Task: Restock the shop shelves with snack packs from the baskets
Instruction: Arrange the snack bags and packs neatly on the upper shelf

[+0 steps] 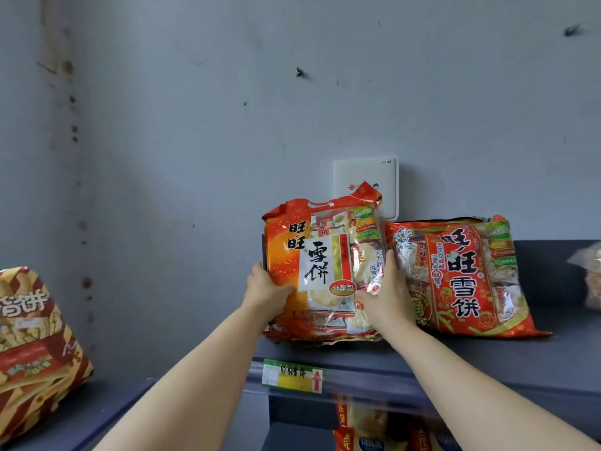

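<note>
An orange-red rice cracker pack (pixel 325 255) stands upright on the top grey shelf (pixel 455 359), leaning back toward the wall. My left hand (pixel 265 289) grips its lower left edge, thumb on the front. My right hand (pixel 385 294) holds its right side, fingers up along the edge and thumb across the front. A second, larger red pack (pixel 461 275) of the same brand leans on the shelf just to the right, touching the first. No basket is in view.
A white wall-mounted router box (pixel 367 177) sits behind the held pack. A striped red-gold snack bag (pixel 32 346) stands on a lower shelf at far left. A clear bag (pixel 590 275) lies at the right edge. A price label (pixel 292 375) marks the shelf front; more packs (pixel 374 431) sit below.
</note>
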The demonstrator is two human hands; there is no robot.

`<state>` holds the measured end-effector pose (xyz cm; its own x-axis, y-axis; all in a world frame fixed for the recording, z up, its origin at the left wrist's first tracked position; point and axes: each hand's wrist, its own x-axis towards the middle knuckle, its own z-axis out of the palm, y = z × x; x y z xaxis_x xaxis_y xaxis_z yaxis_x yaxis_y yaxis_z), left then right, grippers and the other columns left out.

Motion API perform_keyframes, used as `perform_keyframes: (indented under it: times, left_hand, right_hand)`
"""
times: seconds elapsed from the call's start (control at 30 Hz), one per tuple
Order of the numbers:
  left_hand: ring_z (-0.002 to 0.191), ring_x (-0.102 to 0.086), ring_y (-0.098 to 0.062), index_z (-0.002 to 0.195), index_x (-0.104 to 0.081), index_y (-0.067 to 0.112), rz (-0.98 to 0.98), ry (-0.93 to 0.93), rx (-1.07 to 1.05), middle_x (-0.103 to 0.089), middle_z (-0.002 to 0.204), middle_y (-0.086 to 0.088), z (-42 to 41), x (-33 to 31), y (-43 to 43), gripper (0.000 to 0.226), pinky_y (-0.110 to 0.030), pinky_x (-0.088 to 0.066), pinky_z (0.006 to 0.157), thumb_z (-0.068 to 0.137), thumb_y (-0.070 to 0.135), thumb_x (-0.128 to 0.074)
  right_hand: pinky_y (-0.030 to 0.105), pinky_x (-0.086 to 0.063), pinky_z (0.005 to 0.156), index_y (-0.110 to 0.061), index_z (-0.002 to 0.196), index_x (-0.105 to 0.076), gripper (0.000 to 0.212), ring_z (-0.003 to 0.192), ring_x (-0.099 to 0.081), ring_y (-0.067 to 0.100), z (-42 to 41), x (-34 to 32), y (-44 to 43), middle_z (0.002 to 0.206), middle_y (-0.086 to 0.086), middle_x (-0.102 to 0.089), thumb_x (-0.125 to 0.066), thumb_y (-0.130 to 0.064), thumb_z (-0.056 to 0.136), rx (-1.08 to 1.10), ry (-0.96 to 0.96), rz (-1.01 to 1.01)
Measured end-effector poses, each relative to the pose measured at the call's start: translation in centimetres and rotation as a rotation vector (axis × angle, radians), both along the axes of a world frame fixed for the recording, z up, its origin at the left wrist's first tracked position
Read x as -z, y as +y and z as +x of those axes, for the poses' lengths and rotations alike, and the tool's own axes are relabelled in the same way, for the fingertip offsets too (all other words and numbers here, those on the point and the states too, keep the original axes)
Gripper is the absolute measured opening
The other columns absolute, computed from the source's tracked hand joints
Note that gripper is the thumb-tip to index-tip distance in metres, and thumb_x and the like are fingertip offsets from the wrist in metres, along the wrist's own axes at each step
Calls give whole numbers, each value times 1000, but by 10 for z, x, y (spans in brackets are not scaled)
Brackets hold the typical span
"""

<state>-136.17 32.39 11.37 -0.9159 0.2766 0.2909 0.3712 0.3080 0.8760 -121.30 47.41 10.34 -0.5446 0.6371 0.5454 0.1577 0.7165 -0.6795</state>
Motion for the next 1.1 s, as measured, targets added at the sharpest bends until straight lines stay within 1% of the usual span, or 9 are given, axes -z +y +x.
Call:
perform_keyframes:
  times: [0.07, 0.17, 0.3, 0.37, 0.5, 0.67, 0.83, 0.97, 1.1]
  left_hand:
    - [113, -57, -30, 148, -25, 23, 45, 15, 45, -45, 137, -8, 0, -1, 10, 80, -41, -57, 82, 83, 10, -69]
    - [126, -48, -31, 150, -21, 26, 30, 11, 86, -39, 144, -5, -4, -1, 17, 97, -51, -50, 100, 74, 10, -79]
    - [138, -37, -29, 155, 4, 33, -135, -114, 247, -32, 151, -2, -15, 0, 10, 137, -55, -37, 111, 59, 19, -92]
    - [140, -34, -31, 155, 13, 32, -203, -153, 272, -30, 153, -3, -19, -2, 9, 142, -55, -33, 114, 61, 14, -92]
    - [142, -32, -31, 155, 18, 23, -264, -127, 194, -27, 155, -6, -22, -8, 18, 137, -49, -31, 116, 68, 9, -88]
    - [133, -43, -31, 153, 18, 29, -234, -22, 97, -31, 152, -5, -42, 1, 28, 139, -50, -43, 108, 66, 11, -88]
    - [129, -48, -30, 151, 3, 35, -65, 110, 69, -39, 148, -2, -58, 19, 34, 122, -54, -47, 102, 66, 23, -83]
    - [138, -39, -27, 152, 7, 40, 8, 120, 28, -32, 153, 2, -67, 24, 33, 132, -55, -43, 106, 60, 19, -85]
    - [127, -49, -26, 144, -22, 36, 0, 68, 23, -45, 139, 2, -83, 19, 31, 125, -53, -50, 99, 39, 17, -86]
  right_hand:
    - [40, -26, 115, -24, 155, 10, 99, 150, -9, 22, 2, -4, 15, 164, 0, 2, -65, -18, 91, -72, -4, -13]
    - [36, -7, 119, -23, 148, 30, 116, 149, 9, 19, 3, -3, 29, 160, -1, 23, -70, -25, 88, -220, -238, -49]
    - [41, -4, 120, -19, 134, 47, 135, 148, 17, 29, -4, 2, 27, 152, 11, 40, -76, -34, 81, -130, -520, 10]
    - [42, -5, 120, -16, 131, 50, 135, 147, 17, 32, -9, 0, 23, 149, 17, 41, -74, -37, 82, -88, -578, 50]
    - [42, -11, 120, -25, 132, 49, 132, 148, 11, 35, -23, -3, 17, 150, 20, 39, -73, -32, 84, -81, -579, 53]
    - [39, -13, 121, -24, 134, 47, 126, 148, 8, 37, -51, 6, 8, 149, 25, 37, -69, -37, 87, -5, -532, 144]
    - [41, -10, 122, -18, 129, 52, 130, 149, 8, 36, -73, 15, 7, 152, 26, 31, -68, -41, 86, 128, -446, 293]
    - [41, -7, 122, -21, 125, 54, 129, 148, 13, 34, -85, 15, 12, 150, 23, 37, -68, -39, 87, 122, -445, 322]
    - [42, -14, 122, -29, 129, 49, 119, 149, 11, 30, -86, 18, 20, 150, 14, 41, -63, -40, 90, 18, -445, 264]
